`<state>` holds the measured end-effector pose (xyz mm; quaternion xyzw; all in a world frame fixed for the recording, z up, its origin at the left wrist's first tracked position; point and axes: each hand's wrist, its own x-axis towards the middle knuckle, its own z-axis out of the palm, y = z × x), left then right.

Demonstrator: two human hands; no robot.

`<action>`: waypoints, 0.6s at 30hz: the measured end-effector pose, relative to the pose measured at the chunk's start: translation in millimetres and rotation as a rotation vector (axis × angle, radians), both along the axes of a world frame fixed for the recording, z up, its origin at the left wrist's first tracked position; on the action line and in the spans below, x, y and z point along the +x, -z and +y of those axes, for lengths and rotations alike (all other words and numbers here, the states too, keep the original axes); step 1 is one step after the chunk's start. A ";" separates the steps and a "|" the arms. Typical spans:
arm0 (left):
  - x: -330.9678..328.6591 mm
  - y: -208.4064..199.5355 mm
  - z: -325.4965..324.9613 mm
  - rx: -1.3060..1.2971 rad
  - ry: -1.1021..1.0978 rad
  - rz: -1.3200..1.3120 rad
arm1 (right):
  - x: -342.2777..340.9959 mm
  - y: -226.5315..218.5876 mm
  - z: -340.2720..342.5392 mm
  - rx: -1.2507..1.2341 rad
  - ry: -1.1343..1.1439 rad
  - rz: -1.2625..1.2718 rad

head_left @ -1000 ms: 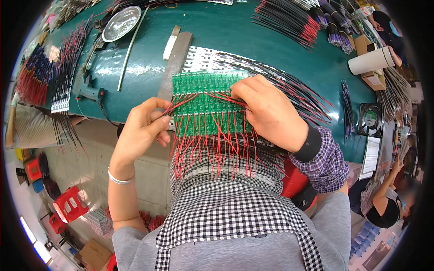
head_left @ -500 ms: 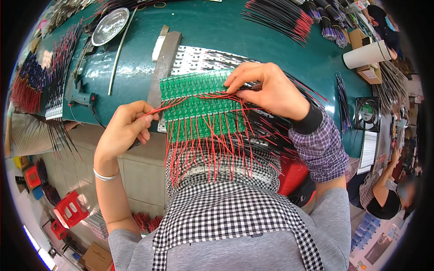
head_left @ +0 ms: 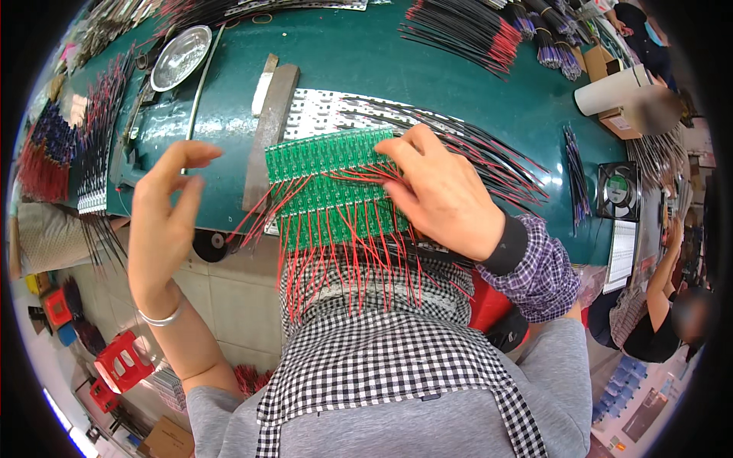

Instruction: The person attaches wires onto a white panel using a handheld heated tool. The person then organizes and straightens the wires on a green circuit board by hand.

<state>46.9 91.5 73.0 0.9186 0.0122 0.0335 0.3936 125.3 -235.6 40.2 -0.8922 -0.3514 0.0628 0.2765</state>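
My right hand (head_left: 447, 191) presses flat on the green circuit panel (head_left: 328, 187) at the desk (head_left: 427, 76) edge, pinning it; left hand (head_left: 164, 221) hovers left of it, grip open, empty; red wires (head_left: 336, 267) dangle below.

A green circuit-board panel (head_left: 324, 187) lies flat at the table's near edge, red wires (head_left: 336, 267) trailing off it.
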 end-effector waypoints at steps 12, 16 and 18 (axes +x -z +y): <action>30.4 18.6 -106.5 0.163 0.329 -0.228 | 1.4 6.0 -42.5 0.253 0.034 -0.158; 50.7 24.6 -126.9 0.299 0.477 -0.218 | -26.8 -41.8 -90.9 0.385 0.108 -0.106; 57.2 24.6 -131.9 0.282 0.518 -0.178 | -49.9 -70.1 -131.9 0.407 0.243 -0.157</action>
